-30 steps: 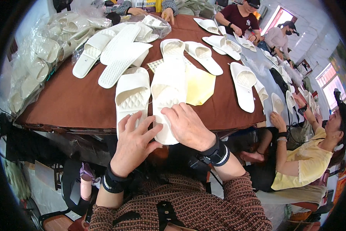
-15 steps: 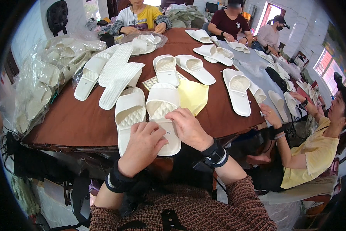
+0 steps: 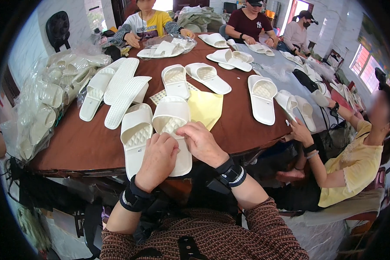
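Over white slippers [image 3: 172, 113], both hands [image 3: 158, 158] [image 3: 202, 143] palm down

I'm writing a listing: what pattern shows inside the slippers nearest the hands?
White insoles with quilted diamonds; clearest in the head view.

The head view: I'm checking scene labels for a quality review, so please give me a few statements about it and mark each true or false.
1. The left hand and right hand are both at the near pair of white slippers. True.
2. The yellow sheet lies to the left of the near pair. False: the yellow sheet lies to their right.
3. The cloth under the near pair is blue. False: it is a brown cloth.
4. A clear plastic bag with slippers inside is at the left of the table. True.
5. The person's wrists are bare. False: each wears a black band.
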`<state>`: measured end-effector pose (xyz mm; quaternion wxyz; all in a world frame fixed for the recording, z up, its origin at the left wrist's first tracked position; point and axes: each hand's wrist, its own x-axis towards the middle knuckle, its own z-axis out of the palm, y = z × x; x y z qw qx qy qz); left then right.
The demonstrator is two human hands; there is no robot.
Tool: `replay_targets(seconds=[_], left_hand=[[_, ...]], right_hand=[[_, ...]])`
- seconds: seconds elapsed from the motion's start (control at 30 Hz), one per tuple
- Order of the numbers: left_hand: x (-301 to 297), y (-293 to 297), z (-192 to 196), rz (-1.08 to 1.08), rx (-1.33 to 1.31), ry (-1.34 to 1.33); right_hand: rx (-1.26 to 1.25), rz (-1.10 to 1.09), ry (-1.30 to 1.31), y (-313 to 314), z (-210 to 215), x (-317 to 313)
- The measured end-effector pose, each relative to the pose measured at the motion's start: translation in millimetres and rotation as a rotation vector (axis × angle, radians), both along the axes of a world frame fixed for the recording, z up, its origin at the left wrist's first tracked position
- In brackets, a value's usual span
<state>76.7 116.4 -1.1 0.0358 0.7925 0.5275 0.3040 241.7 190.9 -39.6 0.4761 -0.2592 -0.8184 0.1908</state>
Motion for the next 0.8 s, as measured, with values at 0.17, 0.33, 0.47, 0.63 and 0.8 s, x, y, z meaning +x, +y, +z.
replay_targets(seconds=[0.17,0.33,0.47,0.63,0.8], left_hand=[[2.9,2.8,-2.6,-0.006,0.015,0.018],[4.6,2.4,-5.0,0.019,0.045,0.095],[5.4,2.9,-7.2,0.026,0.062,0.135],[6.4,3.3,-8.2,0.031,0.085,0.208],[3.9,3.2,-10.5,0.044,0.069,0.189]], right_hand=[[-0.012,0.008,0.006,-0.2,-0.5,1.3],[-0.003,0.032,0.003,0.0,-0.9,0.3],[-0.006,0.027,0.000,-0.2,-0.6,-0.2],[-0.003,0.013,-0.003,-0.1,0.9,1.3],[-0.003,0.011,-0.007,1.0,-1.8,0.5]])
